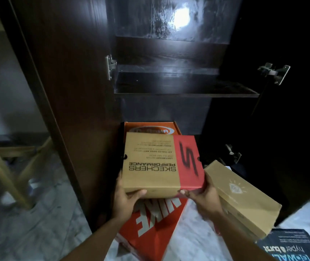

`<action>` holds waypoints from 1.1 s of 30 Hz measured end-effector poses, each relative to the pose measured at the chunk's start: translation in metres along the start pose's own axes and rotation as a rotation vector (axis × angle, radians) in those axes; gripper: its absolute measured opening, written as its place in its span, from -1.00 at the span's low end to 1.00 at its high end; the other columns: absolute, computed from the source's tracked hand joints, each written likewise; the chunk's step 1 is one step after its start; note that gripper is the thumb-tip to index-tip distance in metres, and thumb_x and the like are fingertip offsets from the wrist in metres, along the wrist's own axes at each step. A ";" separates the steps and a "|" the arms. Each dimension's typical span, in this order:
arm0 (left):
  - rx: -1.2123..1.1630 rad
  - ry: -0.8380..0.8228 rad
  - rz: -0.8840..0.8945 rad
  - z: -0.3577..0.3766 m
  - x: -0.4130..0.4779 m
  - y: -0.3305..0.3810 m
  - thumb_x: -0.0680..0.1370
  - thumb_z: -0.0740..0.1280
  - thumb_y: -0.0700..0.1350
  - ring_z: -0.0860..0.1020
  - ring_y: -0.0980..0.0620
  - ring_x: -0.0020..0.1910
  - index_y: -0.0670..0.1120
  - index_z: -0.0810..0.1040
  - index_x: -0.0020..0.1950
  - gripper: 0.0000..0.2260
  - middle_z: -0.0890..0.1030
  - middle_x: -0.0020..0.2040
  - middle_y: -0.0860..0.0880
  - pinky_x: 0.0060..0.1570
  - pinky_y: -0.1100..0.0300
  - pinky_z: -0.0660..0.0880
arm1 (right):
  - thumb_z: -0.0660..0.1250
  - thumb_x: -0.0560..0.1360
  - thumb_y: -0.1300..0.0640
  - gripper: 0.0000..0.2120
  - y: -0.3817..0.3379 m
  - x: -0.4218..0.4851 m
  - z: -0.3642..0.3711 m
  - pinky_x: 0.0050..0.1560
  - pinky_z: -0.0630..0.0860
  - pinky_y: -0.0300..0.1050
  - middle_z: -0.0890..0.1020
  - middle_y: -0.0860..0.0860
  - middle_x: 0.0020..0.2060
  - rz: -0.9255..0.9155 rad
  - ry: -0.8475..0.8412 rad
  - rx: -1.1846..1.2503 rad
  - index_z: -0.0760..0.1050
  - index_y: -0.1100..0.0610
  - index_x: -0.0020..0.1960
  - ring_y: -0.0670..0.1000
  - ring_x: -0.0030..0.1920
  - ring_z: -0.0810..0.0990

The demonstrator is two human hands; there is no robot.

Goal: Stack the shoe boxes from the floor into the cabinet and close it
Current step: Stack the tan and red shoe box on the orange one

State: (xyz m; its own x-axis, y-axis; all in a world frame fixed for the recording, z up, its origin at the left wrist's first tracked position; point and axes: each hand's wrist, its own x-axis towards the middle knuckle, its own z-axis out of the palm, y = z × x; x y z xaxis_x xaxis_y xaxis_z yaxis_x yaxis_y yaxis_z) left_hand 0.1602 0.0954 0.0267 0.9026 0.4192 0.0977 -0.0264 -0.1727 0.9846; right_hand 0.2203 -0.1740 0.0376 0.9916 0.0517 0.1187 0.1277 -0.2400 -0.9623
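L hand [129, 197] & R hand [204, 196] clasp tan box [156, 166] by near corners, level, apparently to slide onto orange box [129, 127] beyond.

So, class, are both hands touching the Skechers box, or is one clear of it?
Touching. The head view shows the left hand with its thumb on the near side of the Skechers box, and the right hand gripping its red corner.
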 end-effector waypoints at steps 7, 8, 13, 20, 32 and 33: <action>0.020 0.019 0.118 0.023 0.063 0.050 0.38 0.58 -0.10 0.36 -0.05 0.46 0.06 0.00 0.62 0.00 0.38 0.48 -0.03 0.41 -0.16 0.37 | 0.68 0.17 0.23 -0.04 -0.038 0.069 -0.003 0.10 0.61 -0.20 0.56 -0.05 0.23 -0.015 0.048 0.061 0.24 0.05 0.42 -0.21 0.15 0.60; 0.027 0.032 0.127 0.027 0.075 0.051 0.37 0.58 -0.10 0.38 -0.05 0.44 0.05 0.01 0.62 -0.01 0.40 0.47 -0.04 0.41 -0.14 0.37 | 0.68 0.18 0.17 -0.05 -0.038 0.081 -0.003 0.13 0.59 -0.19 0.55 -0.07 0.22 -0.040 0.059 0.061 0.23 0.09 0.42 -0.24 0.15 0.59; 0.034 0.140 0.134 0.051 0.129 0.035 0.31 0.62 -0.19 0.52 -0.08 0.29 -0.05 0.18 0.58 -0.06 0.56 0.28 -0.04 0.32 0.03 0.44 | 0.62 0.11 -0.31 0.01 -0.016 0.140 0.003 0.21 0.55 -0.05 0.57 -0.09 0.25 -0.071 0.082 -0.087 0.30 -0.05 0.44 -0.10 0.23 0.58; -0.026 0.269 0.152 0.071 0.163 -0.001 0.32 0.59 -0.31 0.50 -0.10 0.28 -0.21 0.24 0.53 -0.14 0.52 0.30 -0.13 0.23 0.22 0.41 | 0.60 0.24 -0.25 -0.14 0.018 0.181 0.027 0.22 0.55 0.07 0.52 -0.06 0.22 -0.078 0.159 -0.154 0.26 -0.06 0.39 0.00 0.24 0.54; 0.179 0.548 0.146 0.101 0.210 0.000 0.39 0.55 -0.26 0.46 -0.32 0.24 -0.25 0.45 0.20 -0.55 0.40 0.27 -0.28 0.19 0.00 0.46 | 0.48 0.45 -0.01 -0.13 0.004 0.227 0.068 0.21 0.35 -0.11 0.28 0.12 0.35 -0.082 0.188 -0.229 0.06 0.06 0.59 0.03 0.23 0.43; 0.208 0.541 0.136 0.101 0.214 0.002 0.40 0.54 -0.24 0.46 -0.31 0.26 -0.23 0.46 0.24 -0.53 0.41 0.29 -0.27 0.21 -0.08 0.45 | 0.48 0.46 0.00 -0.11 0.003 0.230 0.069 0.22 0.36 -0.11 0.28 0.13 0.35 -0.073 0.153 -0.251 0.02 0.04 0.61 0.05 0.24 0.44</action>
State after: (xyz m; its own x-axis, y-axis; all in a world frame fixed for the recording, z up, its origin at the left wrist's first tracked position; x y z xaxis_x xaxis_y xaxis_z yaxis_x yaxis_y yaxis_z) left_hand 0.3967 0.0947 0.0348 0.5486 0.7662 0.3346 0.0073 -0.4046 0.9145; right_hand 0.4475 -0.0964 0.0448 0.9687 -0.0645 0.2395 0.1814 -0.4742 -0.8615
